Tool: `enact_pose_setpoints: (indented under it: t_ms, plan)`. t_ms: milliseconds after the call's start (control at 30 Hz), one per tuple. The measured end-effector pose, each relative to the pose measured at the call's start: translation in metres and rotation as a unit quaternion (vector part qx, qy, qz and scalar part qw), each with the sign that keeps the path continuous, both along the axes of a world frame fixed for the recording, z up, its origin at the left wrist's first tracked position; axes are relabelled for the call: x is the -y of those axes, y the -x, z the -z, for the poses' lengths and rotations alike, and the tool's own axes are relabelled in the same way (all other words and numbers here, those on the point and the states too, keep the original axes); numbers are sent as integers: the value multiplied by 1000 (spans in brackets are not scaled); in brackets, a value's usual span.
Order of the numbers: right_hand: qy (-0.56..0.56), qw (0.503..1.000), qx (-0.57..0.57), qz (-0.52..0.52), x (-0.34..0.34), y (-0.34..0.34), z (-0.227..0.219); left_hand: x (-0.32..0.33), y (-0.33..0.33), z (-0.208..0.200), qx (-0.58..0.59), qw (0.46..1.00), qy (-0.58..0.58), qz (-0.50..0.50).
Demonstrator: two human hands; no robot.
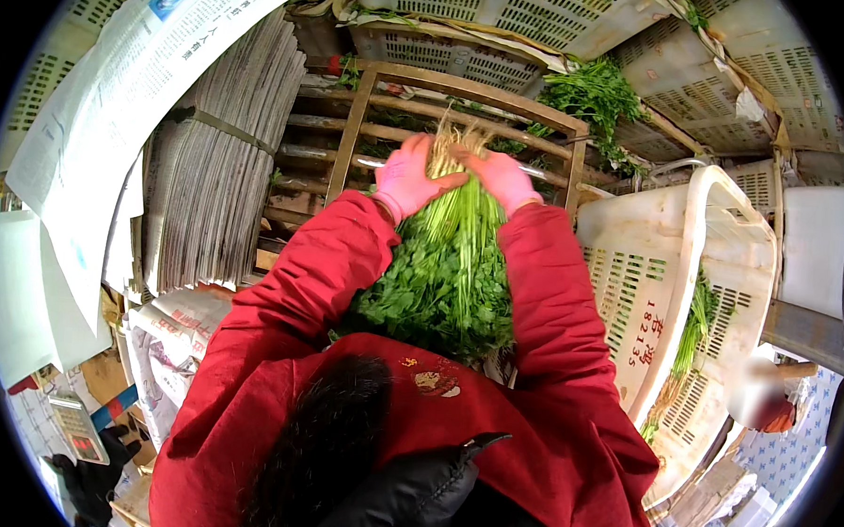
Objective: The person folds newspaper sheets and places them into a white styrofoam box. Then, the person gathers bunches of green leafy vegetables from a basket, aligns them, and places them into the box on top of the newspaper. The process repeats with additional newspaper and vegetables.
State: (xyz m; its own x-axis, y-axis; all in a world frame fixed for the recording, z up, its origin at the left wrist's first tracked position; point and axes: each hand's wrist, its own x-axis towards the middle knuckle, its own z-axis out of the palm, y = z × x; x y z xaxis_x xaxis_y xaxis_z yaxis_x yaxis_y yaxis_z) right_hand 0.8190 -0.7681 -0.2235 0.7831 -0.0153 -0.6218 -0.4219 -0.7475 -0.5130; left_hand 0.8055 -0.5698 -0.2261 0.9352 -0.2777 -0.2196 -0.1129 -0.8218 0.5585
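A thick bunch of leafy green herbs (445,274), with slim pale stalks like Chinese celery or coriander, lies in front of my chest. Its pale roots point away from me and its leaves spread toward my body. My left hand (412,179), in a pink glove, grips the stalks from the left just below the roots, thumb across them. From the right, my right hand (499,179), also pink-gloved, closes round the root end. Beneath the bunch and beyond it is a metal-framed rack (468,80) with several bars. The lower leaves partly disappear behind my red sleeves and front.
A strapped stack of newspapers (224,151) stands left, with a loose sheet (98,127) beside it. On the right, a white slotted crate (633,273) contains more greens (697,323). Loose greens (594,97) lie at the back before stacked crates (469,58). Another person (764,401) is at lower right.
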Motion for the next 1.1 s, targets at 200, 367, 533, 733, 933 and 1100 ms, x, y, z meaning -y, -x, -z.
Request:
enact_pose_setpoints:
  t_ms: [200,367,533,733,933,1100]
  plan:
    - [-435,898,61,39,-36,11,-25,-33,20,7,-221,791,570,-4]
    - [-452,889,71,21,-41,48,-74,-42,44,-21,59,913,381,134]
    - [-362,926,106,-2,-68,61,-128,-17,85,-37,230,883,406,56]
    - [-246,963,110,5,-62,88,-137,-60,80,-34,132,805,550,-179]
    - [-320,941,103,28,-69,95,-125,-66,93,-17,-116,900,403,120]
    - [-393,919,29,-32,-76,93,-121,-53,101,-8,-42,841,525,120]
